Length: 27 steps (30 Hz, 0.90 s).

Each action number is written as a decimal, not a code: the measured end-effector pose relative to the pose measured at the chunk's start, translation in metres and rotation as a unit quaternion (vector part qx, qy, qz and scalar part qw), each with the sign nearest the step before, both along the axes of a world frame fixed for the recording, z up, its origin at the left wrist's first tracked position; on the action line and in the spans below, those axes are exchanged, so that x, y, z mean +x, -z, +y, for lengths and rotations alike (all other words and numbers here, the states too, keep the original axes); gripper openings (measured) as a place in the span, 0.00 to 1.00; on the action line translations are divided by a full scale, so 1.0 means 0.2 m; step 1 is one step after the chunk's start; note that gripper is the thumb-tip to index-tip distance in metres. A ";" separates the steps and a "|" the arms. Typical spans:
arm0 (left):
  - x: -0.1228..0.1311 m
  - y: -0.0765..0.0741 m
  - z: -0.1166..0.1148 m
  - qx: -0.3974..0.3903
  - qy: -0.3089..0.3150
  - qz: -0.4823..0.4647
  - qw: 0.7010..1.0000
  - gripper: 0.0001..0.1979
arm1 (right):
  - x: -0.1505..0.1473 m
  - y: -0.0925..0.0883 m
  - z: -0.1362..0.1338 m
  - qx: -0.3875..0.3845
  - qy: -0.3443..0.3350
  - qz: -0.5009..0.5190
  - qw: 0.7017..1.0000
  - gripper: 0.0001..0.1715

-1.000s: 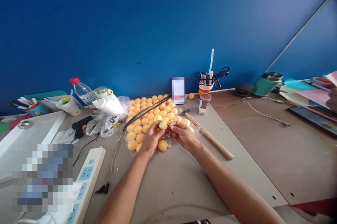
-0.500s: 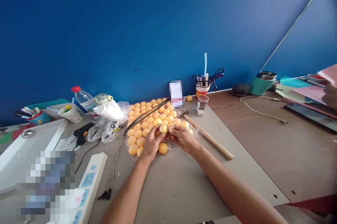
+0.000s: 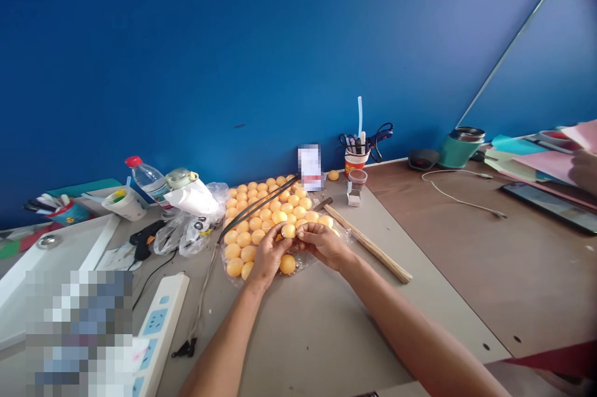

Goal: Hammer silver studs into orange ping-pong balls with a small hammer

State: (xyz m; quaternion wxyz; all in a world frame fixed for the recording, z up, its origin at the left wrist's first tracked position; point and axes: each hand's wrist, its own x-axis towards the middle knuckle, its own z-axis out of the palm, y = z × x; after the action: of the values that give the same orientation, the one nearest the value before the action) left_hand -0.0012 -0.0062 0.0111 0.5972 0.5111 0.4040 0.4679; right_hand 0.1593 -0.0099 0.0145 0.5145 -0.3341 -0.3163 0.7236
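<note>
An orange ping-pong ball [image 3: 288,231] is pinched between the thumb and fingers of my left hand [image 3: 268,257]. At the ball's right side, the thumb and fingertips of my right hand [image 3: 326,245] are pressed together. Whether they grip the ball itself or something small beside it is hidden. Just below my fingers lies another orange ball [image 3: 288,264]. Behind and left of my hands, many similar balls [image 3: 243,239] lie in rows in a clear plastic bag, with a dark strap [image 3: 256,207] across them.
A hammer with a wooden handle [image 3: 373,247] lies right of the balls. A paper cup of pens [image 3: 356,159] and a small clear tub [image 3: 357,177] stand behind it. At left are a power strip [image 3: 158,316], glue gun [image 3: 143,239] and bottle [image 3: 152,182]. Another person's hand [image 3: 585,170] holds paper.
My hands keep their pinch around the ball with hardly any movement. The whole view has shifted very slightly. The other person's hand at far right stays by the papers.
</note>
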 end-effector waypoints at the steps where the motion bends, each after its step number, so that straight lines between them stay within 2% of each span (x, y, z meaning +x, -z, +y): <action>1: 0.00 0.00 0.00 -0.003 0.004 -0.006 1.000 0.26 | 0.00 0.00 0.00 -0.001 0.000 -0.004 1.000 0.18; 21: 0.01 0.01 -0.01 0.013 -0.017 0.045 0.999 0.26 | -0.01 0.02 0.01 0.018 0.020 -0.034 0.999 0.17; 27: 0.00 0.03 0.00 0.033 -0.028 0.048 0.998 0.25 | -0.02 0.02 0.01 0.022 0.029 -0.026 0.999 0.16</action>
State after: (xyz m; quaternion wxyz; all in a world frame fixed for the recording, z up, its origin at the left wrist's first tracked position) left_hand -0.0005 -0.0062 0.0045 0.5465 0.5406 0.4309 0.4727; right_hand 0.1546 -0.0082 0.0096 0.5339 -0.3507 -0.3360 0.6922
